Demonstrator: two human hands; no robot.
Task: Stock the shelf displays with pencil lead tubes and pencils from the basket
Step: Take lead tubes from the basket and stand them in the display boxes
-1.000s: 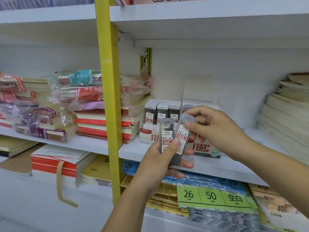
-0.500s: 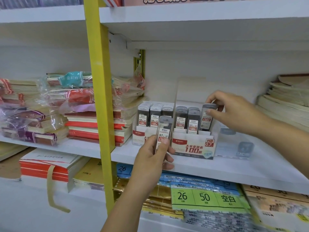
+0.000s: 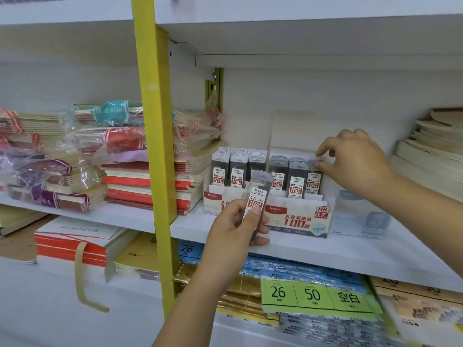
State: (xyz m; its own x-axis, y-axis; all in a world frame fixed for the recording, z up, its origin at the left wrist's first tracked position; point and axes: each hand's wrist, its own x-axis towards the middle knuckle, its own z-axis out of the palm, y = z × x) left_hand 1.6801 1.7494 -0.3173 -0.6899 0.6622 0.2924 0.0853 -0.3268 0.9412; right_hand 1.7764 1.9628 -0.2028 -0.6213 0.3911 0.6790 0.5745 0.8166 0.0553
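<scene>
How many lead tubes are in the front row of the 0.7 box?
3: left tube, middle tube, and right tube, pinched by fingers of the right hand. More may hide behind. The left hand holds a spare tube outside the 0.7 box.

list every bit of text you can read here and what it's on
"0.7 / HB", "100": held tube in left hand; same on end tube pinched by right hand
"0.5 / HB": tubes in left box
"HB 0.7", "大容量铅芯", "100": right box
"26", "50", "空白": green card
"26": blue pack
Fine print on boxes and lower packs: too blurred to read
</scene>
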